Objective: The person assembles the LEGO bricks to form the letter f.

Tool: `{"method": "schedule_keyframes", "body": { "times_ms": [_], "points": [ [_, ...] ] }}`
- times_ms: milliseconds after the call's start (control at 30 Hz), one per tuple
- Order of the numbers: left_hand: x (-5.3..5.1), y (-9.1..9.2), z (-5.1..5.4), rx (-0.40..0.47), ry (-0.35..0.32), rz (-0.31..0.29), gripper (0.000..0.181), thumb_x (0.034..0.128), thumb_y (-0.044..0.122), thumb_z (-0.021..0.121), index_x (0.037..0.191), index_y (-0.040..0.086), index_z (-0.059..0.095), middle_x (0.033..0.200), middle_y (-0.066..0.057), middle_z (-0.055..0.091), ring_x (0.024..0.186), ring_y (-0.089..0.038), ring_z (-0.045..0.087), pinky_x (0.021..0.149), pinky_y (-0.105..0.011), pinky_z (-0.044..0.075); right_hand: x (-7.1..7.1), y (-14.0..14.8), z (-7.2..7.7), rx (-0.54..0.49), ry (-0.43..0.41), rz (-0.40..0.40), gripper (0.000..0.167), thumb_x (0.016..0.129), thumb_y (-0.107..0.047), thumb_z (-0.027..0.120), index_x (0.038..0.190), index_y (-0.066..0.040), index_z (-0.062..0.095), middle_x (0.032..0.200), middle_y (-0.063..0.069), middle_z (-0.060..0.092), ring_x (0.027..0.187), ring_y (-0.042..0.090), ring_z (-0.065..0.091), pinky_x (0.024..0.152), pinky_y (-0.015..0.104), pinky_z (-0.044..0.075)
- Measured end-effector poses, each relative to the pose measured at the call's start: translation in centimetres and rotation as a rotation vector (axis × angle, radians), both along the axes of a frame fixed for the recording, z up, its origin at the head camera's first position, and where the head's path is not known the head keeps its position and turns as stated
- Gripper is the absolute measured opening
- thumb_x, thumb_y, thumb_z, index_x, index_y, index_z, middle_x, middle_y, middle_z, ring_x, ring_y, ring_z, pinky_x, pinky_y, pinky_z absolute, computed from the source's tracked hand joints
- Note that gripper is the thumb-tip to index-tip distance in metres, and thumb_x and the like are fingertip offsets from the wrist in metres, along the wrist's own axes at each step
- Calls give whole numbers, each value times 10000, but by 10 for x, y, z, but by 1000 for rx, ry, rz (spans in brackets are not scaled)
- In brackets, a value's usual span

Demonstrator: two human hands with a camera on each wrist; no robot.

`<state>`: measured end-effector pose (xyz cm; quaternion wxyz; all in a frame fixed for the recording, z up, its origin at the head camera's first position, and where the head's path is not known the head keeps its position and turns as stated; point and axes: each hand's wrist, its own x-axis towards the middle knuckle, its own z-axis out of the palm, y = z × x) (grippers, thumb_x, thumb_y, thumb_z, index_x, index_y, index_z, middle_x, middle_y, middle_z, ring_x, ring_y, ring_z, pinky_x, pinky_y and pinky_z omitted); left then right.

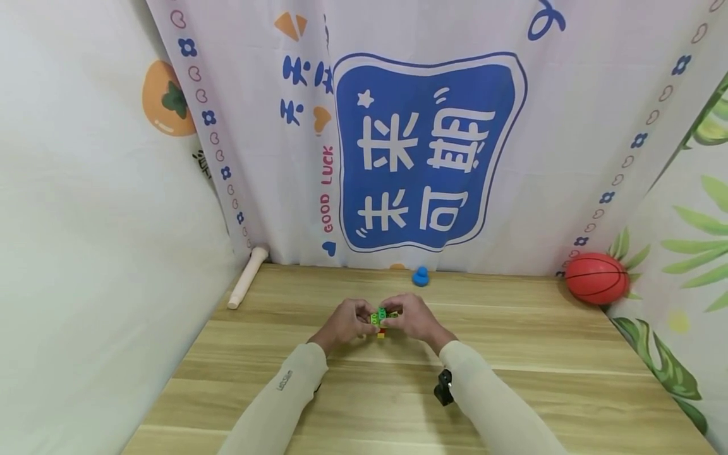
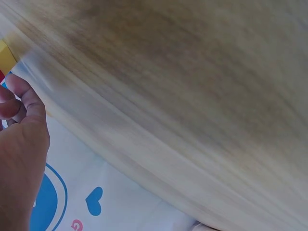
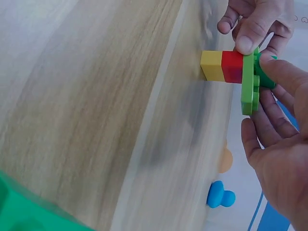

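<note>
Both hands meet over the wooden table around a small stack of toy building bricks. The right wrist view shows a yellow brick (image 3: pixel 211 65) joined to a red brick (image 3: pixel 232 66), then a long light green brick (image 3: pixel 247 89), with a dark green brick (image 3: pixel 265 79) against its studded side. My left hand (image 1: pixel 347 320) grips the light green brick by one end, thumb on its edge. With thumb and fingers, my right hand (image 1: pixel 416 317) pinches the dark green brick. Fingers partly hide the dark green brick, so I cannot tell whether it is fully pressed on.
A blue knobbed object (image 1: pixel 421 277) sits near the table's (image 1: pixel 375 404) back edge. A pale stick (image 1: pixel 248 279) lies at the back left, and a red ball (image 1: pixel 597 278) at the back right. Printed cloth (image 1: pixel 296 189) hangs behind. A green shape (image 3: pixel 29 211) fills one right wrist view corner.
</note>
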<state>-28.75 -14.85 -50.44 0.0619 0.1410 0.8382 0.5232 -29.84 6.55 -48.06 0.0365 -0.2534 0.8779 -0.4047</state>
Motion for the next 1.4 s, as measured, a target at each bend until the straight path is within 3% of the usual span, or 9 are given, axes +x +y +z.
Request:
{"method": "schedule_keyframes", "body": {
  "times_ms": [167,333,500,733,1033,1400],
  "points": [
    [-1,-1,-1,6,-32,5,222,876,1,855,1066,1,742,953,-102,738,833,-139,654,698,-269,591,0,0,-1,-23,-41,-8,230,909,-98,861,1135,-105,822,1166,61,804,1131,242,744,1088,535,560],
    [-2,-1,0,1,-49,6,196,885,-1,848,1047,5,739,937,-94,740,812,-132,657,702,-320,624,-1,-2,4,51,1,7,204,895,-90,872,1093,-126,835,1109,48,826,1091,224,761,989,454,618],
    [-3,0,1,1,-32,-8,199,877,-9,851,1044,0,743,930,-93,734,806,-128,652,691,-305,621,-1,-5,13,136,59,30,187,889,-84,877,1069,-118,840,1071,52,836,1056,221,776,900,386,638],
    [-5,2,2,-2,-16,-22,205,869,-19,853,1044,-3,746,921,-87,729,805,-128,645,662,-251,590,-2,-7,21,213,52,28,222,866,-84,893,1081,-113,847,1091,61,840,1092,230,782,931,410,640],
    [-2,-1,0,14,-19,-4,201,880,-13,847,1053,-11,744,923,-93,732,803,-131,647,650,-238,579,-1,-15,26,207,-13,3,271,851,-54,900,1115,-53,839,1101,88,838,1059,225,768,870,363,639],
    [0,-3,1,12,-15,-21,205,886,2,845,1066,-2,745,920,-75,724,796,-120,634,661,-252,578,-3,-10,16,179,2,-21,289,864,-98,902,1140,-61,826,1145,92,822,1086,240,768,944,406,634]
  ]
}}
